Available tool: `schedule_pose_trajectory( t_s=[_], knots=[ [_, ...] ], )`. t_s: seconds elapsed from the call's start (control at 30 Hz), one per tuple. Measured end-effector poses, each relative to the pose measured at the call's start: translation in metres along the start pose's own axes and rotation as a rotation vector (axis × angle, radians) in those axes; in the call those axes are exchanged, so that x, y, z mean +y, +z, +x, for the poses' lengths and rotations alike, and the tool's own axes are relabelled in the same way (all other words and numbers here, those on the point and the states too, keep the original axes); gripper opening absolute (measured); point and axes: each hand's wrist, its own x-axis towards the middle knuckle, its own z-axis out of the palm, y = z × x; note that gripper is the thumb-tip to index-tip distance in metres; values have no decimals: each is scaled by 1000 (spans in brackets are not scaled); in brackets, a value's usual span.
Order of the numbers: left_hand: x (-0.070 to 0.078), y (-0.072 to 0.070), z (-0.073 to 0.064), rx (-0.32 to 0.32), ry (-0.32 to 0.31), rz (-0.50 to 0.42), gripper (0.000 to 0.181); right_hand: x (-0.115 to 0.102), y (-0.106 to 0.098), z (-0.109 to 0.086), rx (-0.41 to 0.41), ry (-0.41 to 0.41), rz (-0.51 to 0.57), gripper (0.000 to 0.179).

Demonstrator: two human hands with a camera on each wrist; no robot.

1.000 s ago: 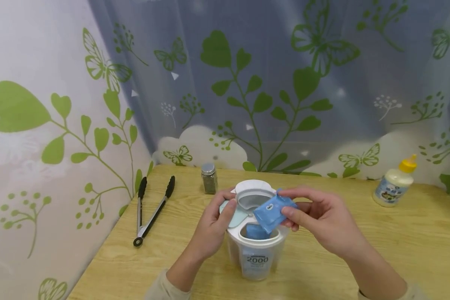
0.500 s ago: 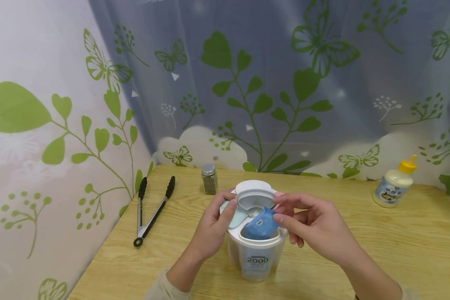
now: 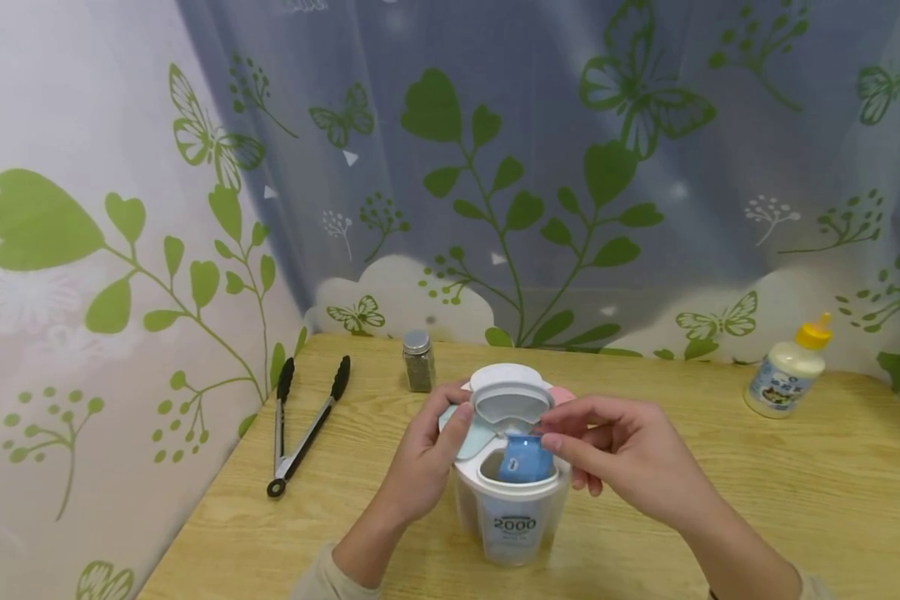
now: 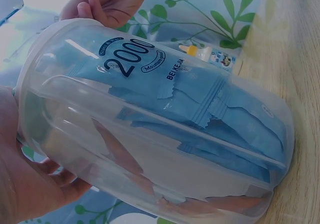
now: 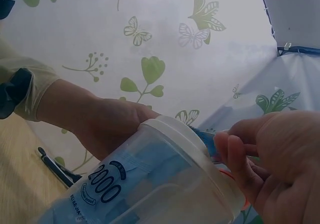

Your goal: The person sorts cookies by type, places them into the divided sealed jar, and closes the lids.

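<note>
A clear storage canister [image 3: 513,533] with a white top stands on the table, the number 2000 printed on its front. Its front white flap [image 3: 506,377] is raised, and the oval opening below shows. My left hand [image 3: 427,454] grips the canister's left side near the rim, thumb over the light-blue flap [image 3: 474,437]. With thumb and fingertips, my right hand [image 3: 637,458] pinches the top of a small blue packet [image 3: 525,462], whose lower part is inside the opening. Several blue packets [image 4: 200,102] fill one compartment, as the left wrist view shows through the wall.
Black-tipped metal tongs [image 3: 307,442] lie spread on the left. A small spice jar [image 3: 418,361] with a silver cap stands behind the canister. At the right back is a bottle [image 3: 786,375] with a yellow nozzle. A leaf-patterned curtain [image 3: 510,208] hangs behind the wooden table [image 3: 720,517].
My right hand has moved slightly left and down, bringing the blue packet from above the canister partly into its opening. The packet has turned more upright. My left hand has kept its hold.
</note>
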Motion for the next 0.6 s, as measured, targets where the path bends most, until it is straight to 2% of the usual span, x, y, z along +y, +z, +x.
schedule_pose_trajectory(
  t_s=[0.2, 0.4, 0.47, 0.6],
  knots=[
    [0, 1, 1, -4, 2, 2, 19, 1, -3, -4, -5, 27, 1, 19],
    [-2, 1, 0, -7, 0, 4, 19, 13, -6, -11, 37, 59, 96, 23],
    [-2, 1, -1, -4, 2, 4, 19, 20, -5, -12, 75, 23, 136, 26],
    [-2, 1, 0, 15, 6, 5, 21, 32, -1, -10, 78, -143, 136, 38]
  ],
)
